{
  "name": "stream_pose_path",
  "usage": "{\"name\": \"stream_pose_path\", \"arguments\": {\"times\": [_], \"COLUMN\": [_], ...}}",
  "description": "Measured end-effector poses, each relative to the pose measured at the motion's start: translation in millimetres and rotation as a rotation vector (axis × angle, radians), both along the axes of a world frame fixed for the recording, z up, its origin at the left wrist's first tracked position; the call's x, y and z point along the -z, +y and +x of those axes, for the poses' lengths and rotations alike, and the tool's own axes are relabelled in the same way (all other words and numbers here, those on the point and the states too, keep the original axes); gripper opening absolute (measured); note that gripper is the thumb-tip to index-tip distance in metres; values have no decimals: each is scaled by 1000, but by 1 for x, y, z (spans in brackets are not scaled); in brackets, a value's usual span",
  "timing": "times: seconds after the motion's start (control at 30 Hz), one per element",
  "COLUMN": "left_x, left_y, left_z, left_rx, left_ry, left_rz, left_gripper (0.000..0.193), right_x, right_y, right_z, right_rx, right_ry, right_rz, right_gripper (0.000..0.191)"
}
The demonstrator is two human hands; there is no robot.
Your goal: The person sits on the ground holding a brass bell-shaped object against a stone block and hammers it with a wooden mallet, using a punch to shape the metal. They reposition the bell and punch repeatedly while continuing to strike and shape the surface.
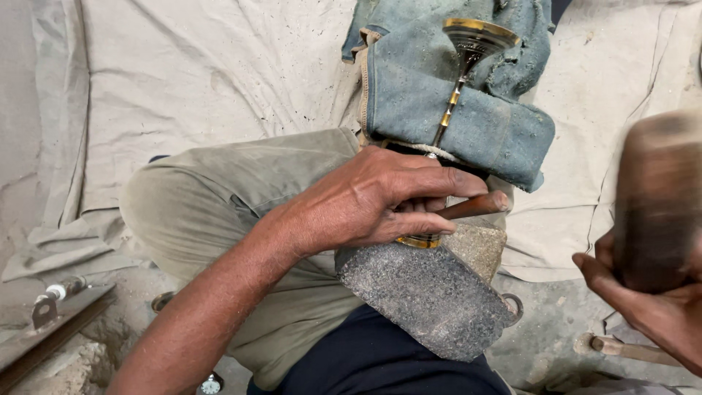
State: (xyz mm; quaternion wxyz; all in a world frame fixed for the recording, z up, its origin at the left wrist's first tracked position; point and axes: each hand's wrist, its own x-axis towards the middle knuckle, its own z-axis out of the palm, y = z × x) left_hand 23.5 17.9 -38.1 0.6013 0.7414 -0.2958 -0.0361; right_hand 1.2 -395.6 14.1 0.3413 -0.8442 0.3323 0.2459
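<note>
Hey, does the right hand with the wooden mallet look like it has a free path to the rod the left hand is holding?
Probably yes. The right hand holds the mallet off to the side, and the rod's end sticks out past the left hand with nothing between.

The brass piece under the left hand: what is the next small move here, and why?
Probably a short, controlled blow of the wooden mallet onto the rod's free end. The left hand pins the rod against the brass piece, which rests on the grey stone block, while the right hand holds the blurred mallet raised to the side. The left fingers lie close, so aim matters.
</note>
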Motion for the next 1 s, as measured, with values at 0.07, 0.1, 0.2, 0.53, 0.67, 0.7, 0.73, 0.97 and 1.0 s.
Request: {"name": "stream_pose_path", "arguments": {"times": [0.07,0.1,0.2,0.53,0.67,0.7,0.73,0.97,1.0], "left_x": [0,0,1,0,2,3,5,13,14], "left_y": [0,1,3,7,6,6,7,8,7], "left_z": [1,1,2,3,4,4,4,3,3], "left_rx": [24,30,41,59,63,69,74,73,71], "left_ry": [-1,2,6,-6,-9,-1,5,-43,-43], "left_rz": [-10,-12,-4,-15,-18,-7,5,-44,-48], "left_gripper": [51,52,53,49,50,49,49,51,50], "right_x": [5,6,11,19,19,18,19,19,17], "right_y": [-4,-6,-17,-45,-43,-43,-43,-39,-35], "right_z": [-3,-3,-2,3,7,8,9,7,7], "right_rx": [214,331,716,1398,1487,1522,1556,1377,1324], "right_ry": [-20,-35,-67,-123,-137,-139,-142,-152,-151], "right_rz": [118,189,390,599,597,592,588,602,603], "right_gripper": [30,29,27,21,20,21,23,20,18]}}
